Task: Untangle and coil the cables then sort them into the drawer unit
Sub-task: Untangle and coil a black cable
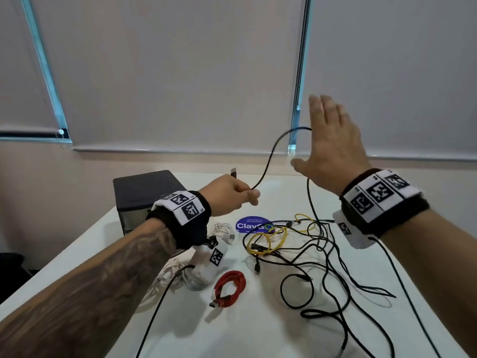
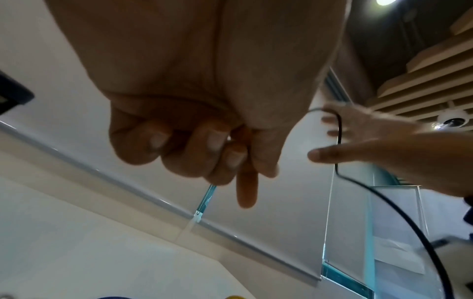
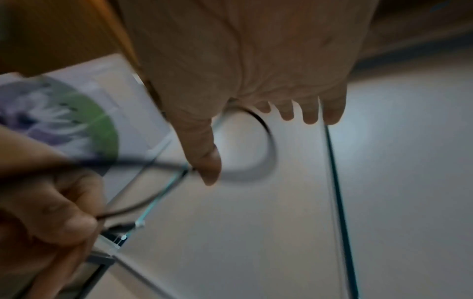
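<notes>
So the left hand [image 1: 229, 191] is pinching the black cable [image 1: 268, 161] just behind its USB plug [image 1: 233, 173], which pokes up toward 12 o'clock past the knuckles. Looks like that's the anchor end for coiling. The right hand [image 1: 330, 148] is up at about 2 o'clock from it, fingers straight and spread, not gripping anything; the cable arcs over its palm side, probably so it can guide 1 loop around. From there the cable drops toward 6 o'clock into the tangle [image 1: 309, 254] on the table [image 1: 258, 337]. Drawer unit [image 1: 144, 192] sits at 9 o'clock.
</notes>
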A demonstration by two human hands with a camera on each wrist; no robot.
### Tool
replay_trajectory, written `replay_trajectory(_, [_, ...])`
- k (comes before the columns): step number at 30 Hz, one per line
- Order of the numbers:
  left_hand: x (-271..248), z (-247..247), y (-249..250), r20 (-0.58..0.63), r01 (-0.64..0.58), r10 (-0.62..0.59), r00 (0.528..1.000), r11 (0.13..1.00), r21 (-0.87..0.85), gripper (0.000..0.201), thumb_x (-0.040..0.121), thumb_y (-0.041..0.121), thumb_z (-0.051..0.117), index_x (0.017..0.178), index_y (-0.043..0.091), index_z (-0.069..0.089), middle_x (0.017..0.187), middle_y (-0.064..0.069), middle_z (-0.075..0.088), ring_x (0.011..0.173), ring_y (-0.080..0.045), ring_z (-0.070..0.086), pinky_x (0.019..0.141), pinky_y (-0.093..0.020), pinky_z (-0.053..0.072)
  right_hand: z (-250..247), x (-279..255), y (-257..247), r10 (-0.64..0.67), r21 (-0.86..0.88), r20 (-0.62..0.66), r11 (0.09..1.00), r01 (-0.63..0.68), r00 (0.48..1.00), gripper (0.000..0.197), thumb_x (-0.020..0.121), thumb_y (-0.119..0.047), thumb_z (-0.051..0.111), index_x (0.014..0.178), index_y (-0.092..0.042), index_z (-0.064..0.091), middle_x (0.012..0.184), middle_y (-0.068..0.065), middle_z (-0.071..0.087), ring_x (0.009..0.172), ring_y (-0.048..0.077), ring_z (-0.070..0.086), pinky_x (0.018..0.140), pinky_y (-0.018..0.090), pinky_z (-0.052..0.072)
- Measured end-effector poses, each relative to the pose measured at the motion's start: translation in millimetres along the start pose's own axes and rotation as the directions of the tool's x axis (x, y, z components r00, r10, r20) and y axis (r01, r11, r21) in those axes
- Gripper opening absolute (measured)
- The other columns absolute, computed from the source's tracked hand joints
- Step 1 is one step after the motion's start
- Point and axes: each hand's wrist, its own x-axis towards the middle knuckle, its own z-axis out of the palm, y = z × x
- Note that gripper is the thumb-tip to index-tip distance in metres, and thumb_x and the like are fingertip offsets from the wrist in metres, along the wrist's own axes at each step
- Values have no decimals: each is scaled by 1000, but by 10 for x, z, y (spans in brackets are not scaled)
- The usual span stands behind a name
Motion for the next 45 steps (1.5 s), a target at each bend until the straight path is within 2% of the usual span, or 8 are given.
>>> replay_trajectory(6, [-28,-48,138,75,-8,14,997,996,-85,35,99,44,51,89,21,75,54,6,54,43,-11,41,47,-21,34,-82,-111,-377,-383,6,330,915,404,863,47,93,-35,62,139,-26,53,138,-2,60,130,21,51,114,42,33])
replay_trajectory(9, [-59,-107,178,-5,-51,51,999,988,-146,30,95,47,56,86,26,76,60,15,61,50,-4,50,53,-22,39,-40,-155,-351,-278,380,527,923,70,803,18,100,-37,56,106,-25,67,77,-10,69,75,9,67,73,30,52])
replay_trajectory(14, [-76,-107,114,-160,-189,160,974,964,-188,21,93,39,63,91,24,77,91,7,68,91,-11,63,82,-25,47,78,-127,-214,-208,533,415,844,-52,886,17,98,-35,62,92,-21,71,62,-9,50,46,4,42,49,19,38])
replay_trajectory(17, [-103,-14,164,-55,-83,63,997,715,-694,23,103,22,48,97,8,65,58,7,48,56,-15,51,70,-29,48,184,-99,-159,-140,578,309,813,-69,941,18,97,-36,64,92,-21,72,65,-3,51,55,10,40,53,24,34])
replay_trajectory(22, [-172,-80,245,291,203,139,947,443,-873,16,86,12,37,82,13,52,57,5,26,46,-11,27,61,-32,41,342,-110,-215,-75,625,178,779,-53,981,12,99,-25,61,93,-21,69,74,-5,60,60,2,47,54,11,36])
replay_trajectory(31, [-88,-75,121,-31,-31,7,1000,129,-991,24,97,-4,36,96,4,58,85,-10,71,81,-22,72,84,-37,58,705,-605,-575,-231,702,484,678,-217,844,24,106,-16,42,107,-21,65,63,-9,46,56,11,42,56,22,37])
replay_trajectory(38, [-39,48,-86,-200,-165,-146,969,225,-960,24,100,-7,36,95,3,57,81,-10,70,76,-21,72,83,-35,57,436,-797,-736,-397,529,527,846,76,751,28,104,-35,47,98,-14,65,78,-4,63,63,8,52,65,32,47])
replay_trajectory(45, [-260,193,-92,-31,-83,88,996,676,-732,23,95,-7,38,85,-1,57,77,-17,53,63,-22,54,62,-34,40,240,-564,-580,-312,651,302,758,45,901,24,94,-32,67,74,-19,70,58,-12,59,53,9,49,53,24,38])
